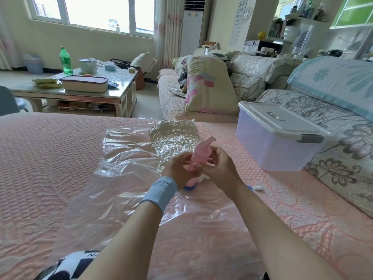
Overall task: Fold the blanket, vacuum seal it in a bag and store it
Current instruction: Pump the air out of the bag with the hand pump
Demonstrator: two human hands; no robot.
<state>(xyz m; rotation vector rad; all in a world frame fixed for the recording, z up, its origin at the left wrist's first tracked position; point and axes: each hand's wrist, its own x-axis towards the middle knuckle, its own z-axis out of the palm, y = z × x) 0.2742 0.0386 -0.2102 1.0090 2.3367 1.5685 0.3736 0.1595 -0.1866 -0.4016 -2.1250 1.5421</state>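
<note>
Left hand (177,168) and right hand (220,168) grip the pump (198,153) over the valve (188,187) (blue, half hidden); tilting it could leak air.

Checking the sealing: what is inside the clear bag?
A crinkled bundle fills the far end of the bag; nearer, only bedspread shows through. The left hand, right hand and pink pump cover the middle.

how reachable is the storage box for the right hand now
Probably yes: the storage box sits just right of the right hand, only bedspread between, though that hand grips the pink pump.
</note>
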